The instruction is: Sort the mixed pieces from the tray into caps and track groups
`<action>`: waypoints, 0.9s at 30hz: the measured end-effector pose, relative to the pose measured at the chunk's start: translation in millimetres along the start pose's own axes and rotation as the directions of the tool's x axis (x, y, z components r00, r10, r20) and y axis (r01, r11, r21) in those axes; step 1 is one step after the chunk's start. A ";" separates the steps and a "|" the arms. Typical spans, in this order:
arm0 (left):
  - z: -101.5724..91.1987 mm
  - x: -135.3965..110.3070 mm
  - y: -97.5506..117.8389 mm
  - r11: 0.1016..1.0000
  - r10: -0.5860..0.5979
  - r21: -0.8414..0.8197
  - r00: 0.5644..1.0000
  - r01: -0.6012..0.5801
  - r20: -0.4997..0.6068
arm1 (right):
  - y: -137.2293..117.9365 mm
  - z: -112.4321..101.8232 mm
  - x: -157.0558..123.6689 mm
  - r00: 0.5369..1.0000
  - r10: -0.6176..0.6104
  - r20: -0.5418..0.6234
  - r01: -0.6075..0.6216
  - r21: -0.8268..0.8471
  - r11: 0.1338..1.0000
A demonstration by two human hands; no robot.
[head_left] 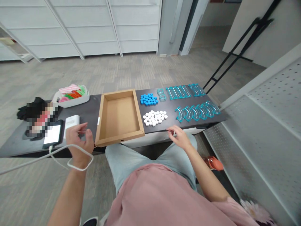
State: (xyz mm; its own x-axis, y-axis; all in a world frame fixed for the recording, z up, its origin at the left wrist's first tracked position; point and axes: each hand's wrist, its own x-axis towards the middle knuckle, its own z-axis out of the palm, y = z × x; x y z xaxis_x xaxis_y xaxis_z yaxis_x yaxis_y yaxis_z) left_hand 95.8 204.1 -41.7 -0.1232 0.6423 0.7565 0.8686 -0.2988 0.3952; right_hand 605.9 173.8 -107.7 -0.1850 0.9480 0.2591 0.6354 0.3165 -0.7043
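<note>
My left hand (78, 141) hovers over the near edge of the dark table (89, 110), fingers loosely curled and apart, holding nothing. A white cable (54, 153) loops round its wrist. It is close to a white box (71, 122) and a phone (53, 135). My right hand (180, 135) rests at the table's front edge, fingers bent, just below a cluster of white hexagon pieces (155, 118). An empty cardboard tray (119, 116) lies between the hands.
Blue hexagon pieces (149, 99) and several teal straight (178, 92) and curved track pieces (197, 112) lie at the right. A white basket (71, 94) with coloured pieces and a black glove (33, 108) sit at the left. A perforated metal rack (258, 125) stands to the right.
</note>
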 end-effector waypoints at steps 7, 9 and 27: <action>-31.6 -97.4 52.3 0.959 -0.041 -0.222 0.864 0.175 0.503 | 38.1 21.0 -69.1 0.956 0.162 0.244 -0.118 -0.184 0.976; -18.1 -131.9 67.9 0.933 -0.124 -0.161 0.706 0.322 0.697 | 56.5 27.9 -84.4 0.947 0.271 0.174 -0.199 -0.346 0.917; 52.1 -126.9 50.4 0.745 -0.460 -0.075 0.592 0.663 0.662 | 48.5 43.5 -102.8 0.903 0.419 0.094 -0.335 -0.457 0.824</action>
State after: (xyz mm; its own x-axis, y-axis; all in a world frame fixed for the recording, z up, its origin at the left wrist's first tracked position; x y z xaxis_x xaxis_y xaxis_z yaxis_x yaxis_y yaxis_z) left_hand 180.2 144.3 -144.9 -0.1546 0.9848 -0.0788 0.5294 0.1499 0.8350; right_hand 623.1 93.3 -197.3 0.0293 0.9919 -0.1233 0.9279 -0.0728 -0.3657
